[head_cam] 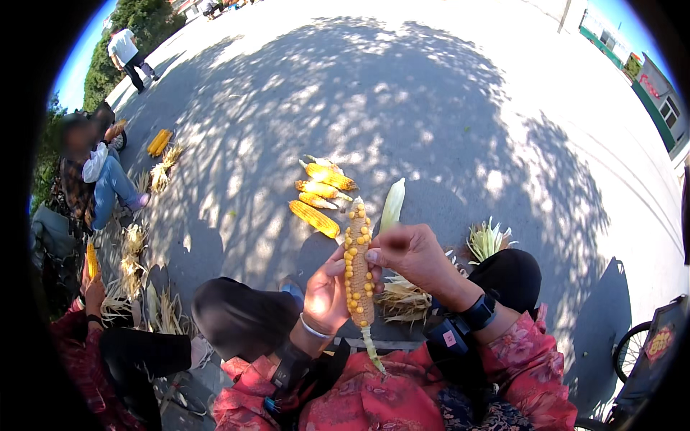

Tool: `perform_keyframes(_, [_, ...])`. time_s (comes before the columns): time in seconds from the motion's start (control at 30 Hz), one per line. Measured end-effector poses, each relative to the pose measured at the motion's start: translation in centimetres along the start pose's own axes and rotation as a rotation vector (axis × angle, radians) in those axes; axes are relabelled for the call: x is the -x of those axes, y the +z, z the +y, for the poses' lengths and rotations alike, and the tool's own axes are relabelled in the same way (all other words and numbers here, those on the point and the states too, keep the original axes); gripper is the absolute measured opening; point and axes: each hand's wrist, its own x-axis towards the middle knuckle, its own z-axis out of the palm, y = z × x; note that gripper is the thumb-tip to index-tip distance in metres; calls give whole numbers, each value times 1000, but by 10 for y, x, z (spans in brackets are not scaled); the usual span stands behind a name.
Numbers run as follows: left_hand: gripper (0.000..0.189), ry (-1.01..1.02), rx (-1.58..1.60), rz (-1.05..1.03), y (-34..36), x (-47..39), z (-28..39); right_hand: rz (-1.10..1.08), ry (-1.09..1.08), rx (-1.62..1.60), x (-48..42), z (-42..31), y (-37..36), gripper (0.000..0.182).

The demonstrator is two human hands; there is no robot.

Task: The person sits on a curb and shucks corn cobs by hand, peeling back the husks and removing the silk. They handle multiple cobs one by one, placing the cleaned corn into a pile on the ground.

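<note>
Before my chest, my left hand (329,291) grips a corn cob (359,269) that stands nearly upright, its stalk end down. Scattered yellow kernels dot the cob, and most of its surface is bare. My right hand (409,250) is at the cob's right side, thumb and fingertips touching it near the middle. Whether the right fingers pinch a kernel cannot be made out. Beyond the cob, several husked ears of corn (314,218) lie in a group on the pavement. An ear in its pale green husk (393,204) lies just right of them, partly hidden behind my right hand.
Dry husks (404,301) lie between my knees, and more husk leaves (488,242) beyond my right knee. At left, one person holds an ear of corn (92,259); another sits farther off near corn ears (159,143). A wheeled cart (647,350) stands at right.
</note>
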Motion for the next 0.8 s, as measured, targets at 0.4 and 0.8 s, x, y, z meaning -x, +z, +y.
perform_keyframes(0.4, [45, 6, -11, -4, -9, -4, 6, 203, -145, -124, 1, -18, -25, 26])
perform_keyframes(0.8, [37, 203, -161, 156, -6, -7, 13, -107, -73, 424, 8, 14, 10, 28])
